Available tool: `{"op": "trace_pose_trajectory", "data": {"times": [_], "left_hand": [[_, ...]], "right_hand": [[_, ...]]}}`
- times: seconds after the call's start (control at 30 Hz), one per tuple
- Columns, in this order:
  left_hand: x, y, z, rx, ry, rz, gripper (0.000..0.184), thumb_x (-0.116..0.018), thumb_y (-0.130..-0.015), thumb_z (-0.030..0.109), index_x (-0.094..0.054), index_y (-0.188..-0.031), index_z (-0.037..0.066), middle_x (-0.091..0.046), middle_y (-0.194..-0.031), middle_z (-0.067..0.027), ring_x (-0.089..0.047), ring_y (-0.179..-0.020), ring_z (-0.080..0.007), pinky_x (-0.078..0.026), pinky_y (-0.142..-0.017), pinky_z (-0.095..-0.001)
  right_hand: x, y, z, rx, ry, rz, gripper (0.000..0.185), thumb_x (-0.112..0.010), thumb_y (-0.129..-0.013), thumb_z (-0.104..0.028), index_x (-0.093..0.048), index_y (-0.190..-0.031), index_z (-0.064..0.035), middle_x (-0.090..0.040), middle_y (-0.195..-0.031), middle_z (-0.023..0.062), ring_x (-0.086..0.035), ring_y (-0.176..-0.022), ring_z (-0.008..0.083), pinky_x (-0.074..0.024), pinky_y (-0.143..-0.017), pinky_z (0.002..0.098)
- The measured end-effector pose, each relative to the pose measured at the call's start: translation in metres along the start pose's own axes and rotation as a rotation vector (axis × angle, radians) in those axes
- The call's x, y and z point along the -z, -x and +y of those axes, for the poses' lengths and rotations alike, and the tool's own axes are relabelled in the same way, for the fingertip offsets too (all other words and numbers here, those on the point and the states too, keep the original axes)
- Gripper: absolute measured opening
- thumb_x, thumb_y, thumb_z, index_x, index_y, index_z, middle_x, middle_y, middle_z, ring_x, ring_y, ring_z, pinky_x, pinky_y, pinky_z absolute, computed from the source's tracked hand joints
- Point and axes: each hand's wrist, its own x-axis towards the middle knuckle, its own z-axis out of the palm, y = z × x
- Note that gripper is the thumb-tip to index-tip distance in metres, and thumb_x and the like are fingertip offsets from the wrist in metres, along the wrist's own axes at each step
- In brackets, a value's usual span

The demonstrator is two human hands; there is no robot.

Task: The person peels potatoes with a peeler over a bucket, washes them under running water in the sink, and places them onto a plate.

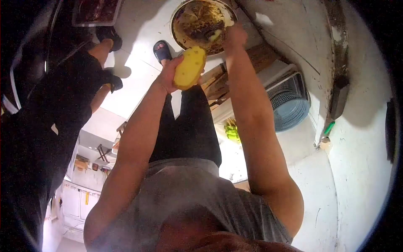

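Observation:
My left hand [170, 75] is closed around a large, peeled yellow fruit or vegetable [189, 69], its fingertips showing at the far side. A round basin [173, 31] at the top centre holds brown and yellowish scraps. Over the basin's right edge is my right hand [236, 37], its fingers curled into a fist. A small pale yellow-green piece [215, 35] lies just left of that hand; whether the fingers touch it is unclear. Whatever the right hand grips is too small or hidden to name.
At the left, another person in dark clothes [63, 88] stands with sandals on. A clear tray with dark red contents [96, 12] is at the top left. Blue-grey baskets [289, 111], wooden boards [264, 56] and a green item [231, 131] lie right of my legs. A wall rises at the right.

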Motion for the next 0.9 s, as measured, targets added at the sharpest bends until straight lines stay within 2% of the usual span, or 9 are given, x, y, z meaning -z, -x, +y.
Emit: {"op": "trace_pose_trajectory", "data": {"times": [0.07, 0.13, 0.23, 0.33, 0.37, 0.43, 0.53, 0.8, 0.9], "left_hand": [[0.010, -0.004, 0.002, -0.075, -0.034, 0.036, 0.050, -0.038, -0.097, 0.038, -0.042, -0.133, 0.004, -0.056, -0.122, -0.0177, -0.060, -0.105, -0.0327, -0.050, -0.089, -0.0474], [0.009, -0.011, 0.002, -0.098, -0.034, 0.078, 0.049, -0.038, -0.097, 0.039, -0.044, -0.132, 0.005, -0.057, -0.121, -0.0164, -0.060, -0.104, -0.0325, -0.051, -0.088, -0.0473], [0.003, -0.024, 0.008, -0.091, 0.007, 0.099, 0.048, -0.036, -0.097, 0.041, -0.048, -0.129, 0.007, -0.059, -0.116, -0.0141, -0.061, -0.101, -0.0304, -0.052, -0.085, -0.0449], [-0.002, -0.034, 0.002, -0.140, 0.032, 0.232, 0.046, -0.041, -0.096, 0.038, -0.048, -0.128, 0.006, -0.059, -0.120, -0.0127, -0.060, -0.106, -0.0272, -0.050, -0.090, -0.0408], [-0.003, -0.032, 0.002, -0.135, 0.059, 0.171, 0.045, -0.040, -0.096, 0.036, -0.049, -0.126, 0.004, -0.060, -0.119, -0.0136, -0.061, -0.104, -0.0268, -0.050, -0.090, -0.0398], [-0.002, -0.028, 0.004, -0.115, 0.012, 0.160, 0.048, -0.038, -0.096, 0.040, -0.049, -0.127, 0.004, -0.060, -0.114, -0.0150, -0.062, -0.098, -0.0295, -0.052, -0.085, -0.0412], [0.003, -0.019, 0.002, -0.117, 0.011, 0.053, 0.050, -0.038, -0.096, 0.042, -0.047, -0.128, 0.004, -0.061, -0.112, -0.0162, -0.062, -0.096, -0.0319, -0.052, -0.084, -0.0425], [0.010, -0.022, 0.004, -0.106, 0.011, 0.071, 0.049, -0.042, -0.096, 0.041, -0.047, -0.128, 0.004, -0.060, -0.114, -0.0161, -0.062, -0.099, -0.0316, -0.051, -0.087, -0.0447], [0.008, -0.017, 0.000, -0.053, 0.001, 0.094, 0.049, -0.040, -0.096, 0.041, -0.048, -0.128, 0.004, -0.061, -0.113, -0.0158, -0.063, -0.098, -0.0314, -0.051, -0.087, -0.0438]], "right_hand": [[0.002, -0.021, 0.017, 0.240, 0.383, 0.027, 0.032, -0.050, -0.094, -0.035, -0.054, -0.100, -0.0031, -0.052, -0.066, 0.0052, -0.047, -0.054, 0.0174, -0.0390, -0.048, 0.0352], [0.012, 0.045, -0.007, -0.207, -0.575, 0.016, 0.031, -0.052, -0.094, -0.032, -0.053, -0.100, -0.0020, -0.053, -0.066, 0.0046, -0.046, -0.054, 0.0161, -0.0379, -0.048, 0.0334], [0.011, 0.097, 0.004, 0.060, -0.390, -0.058, 0.050, -0.048, -0.095, -0.032, -0.044, -0.126, 0.0072, -0.063, -0.097, 0.0203, -0.059, -0.081, 0.0305, -0.0467, -0.070, 0.0392], [-0.002, 0.121, 0.011, 0.413, -0.303, -0.048, 0.033, -0.052, -0.094, -0.031, -0.052, -0.096, 0.0018, -0.053, -0.067, 0.0058, -0.047, -0.055, 0.0146, -0.0389, -0.052, 0.0322], [0.008, 0.131, -0.005, 0.326, -0.326, -0.076, 0.032, -0.054, -0.092, -0.031, -0.055, -0.096, 0.0006, -0.057, -0.071, 0.0084, -0.053, -0.059, 0.0180, -0.0435, -0.054, 0.0342], [0.004, 0.091, -0.007, 0.388, -0.001, 0.006, 0.036, -0.049, -0.096, -0.029, -0.052, -0.107, 0.0045, -0.059, -0.082, 0.0130, -0.054, -0.066, 0.0208, -0.0444, -0.057, 0.0348], [-0.011, -0.025, 0.011, 0.558, 1.115, 0.118, 0.038, -0.049, -0.097, -0.026, -0.050, -0.118, 0.0047, -0.062, -0.089, 0.0121, -0.056, -0.070, 0.0193, -0.0451, -0.057, 0.0334], [-0.023, 0.030, 0.054, 0.340, -0.181, -0.006, 0.039, -0.048, -0.095, -0.036, -0.057, -0.092, 0.0021, -0.055, -0.068, 0.0074, -0.051, -0.054, 0.0204, -0.0420, -0.049, 0.0381], [-0.012, 0.028, 0.008, 0.054, -0.136, -0.039, 0.045, -0.049, -0.095, -0.033, -0.044, -0.118, 0.0051, -0.061, -0.086, 0.0160, -0.060, -0.067, 0.0229, -0.0477, -0.052, 0.0382]]}}
